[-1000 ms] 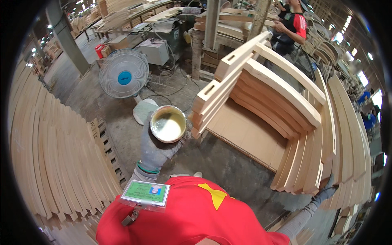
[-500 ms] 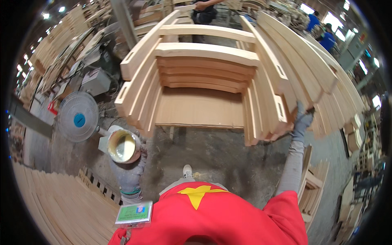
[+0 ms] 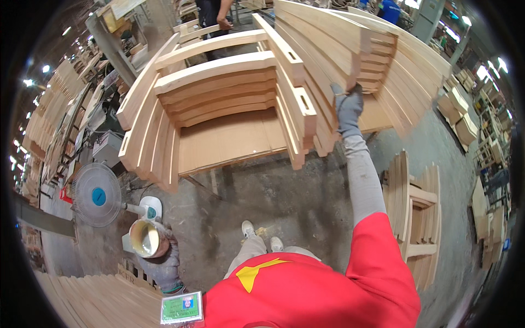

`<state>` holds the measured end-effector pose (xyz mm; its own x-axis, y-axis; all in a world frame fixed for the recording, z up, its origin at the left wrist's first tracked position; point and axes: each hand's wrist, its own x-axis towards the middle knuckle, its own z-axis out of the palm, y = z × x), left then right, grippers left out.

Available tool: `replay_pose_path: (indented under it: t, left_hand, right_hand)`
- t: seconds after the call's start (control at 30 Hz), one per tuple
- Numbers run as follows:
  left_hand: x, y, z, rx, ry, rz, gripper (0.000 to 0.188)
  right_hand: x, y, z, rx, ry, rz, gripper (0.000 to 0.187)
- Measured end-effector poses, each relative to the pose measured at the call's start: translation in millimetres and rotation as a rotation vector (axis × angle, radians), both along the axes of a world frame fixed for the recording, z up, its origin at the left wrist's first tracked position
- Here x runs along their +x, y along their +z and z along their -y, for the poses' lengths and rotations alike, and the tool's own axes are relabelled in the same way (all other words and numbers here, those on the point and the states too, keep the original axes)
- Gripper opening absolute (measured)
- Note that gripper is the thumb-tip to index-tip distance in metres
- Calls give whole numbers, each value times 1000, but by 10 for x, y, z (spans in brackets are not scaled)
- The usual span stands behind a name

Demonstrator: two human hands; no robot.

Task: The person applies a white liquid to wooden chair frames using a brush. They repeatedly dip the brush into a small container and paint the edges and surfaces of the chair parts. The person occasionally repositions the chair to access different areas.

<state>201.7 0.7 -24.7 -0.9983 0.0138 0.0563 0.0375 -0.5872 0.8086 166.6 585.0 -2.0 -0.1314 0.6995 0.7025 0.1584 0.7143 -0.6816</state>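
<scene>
My left hand (image 3: 167, 262), in a stained grey glove, is wrapped around a round pot (image 3: 159, 244) of pale cream liquid, held low on the left. My right arm reaches forward. In a grey glove, my right hand (image 3: 349, 112) is curled at the near end of a wooden frame stack (image 3: 322, 49). What its fingers hold is hidden; a dark bit shows by the fingertips. Left of it stands another stack of pale wooden frames (image 3: 219, 71) with curved crossbars and slotted leg ends, resting on a brown board (image 3: 235, 142).
A standing fan (image 3: 97, 194) is at the left. Wooden strips (image 3: 93, 300) are piled at the lower left, and more frames (image 3: 421, 218) stand at the right. Across the stacks is another person's hand (image 3: 224, 21). A metal post (image 3: 112, 49) rises at the far left.
The view has turned, so the stacks appear farther left. My right hand has shifted along the frames to the near end of the right stack. My left hand still holds the pot.
</scene>
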Motion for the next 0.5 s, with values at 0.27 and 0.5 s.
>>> replay_pose_path:
  t: [0.27,0.5]
  left_hand:
    - [241,60,-102,-738,238,-343,56]
    - [147,37,-296,-814,259,-274,50]
  right_hand:
    - [-21,346,-127,-65,178,110,50]
    - [-129,376,-154,-156,378,-244,47]
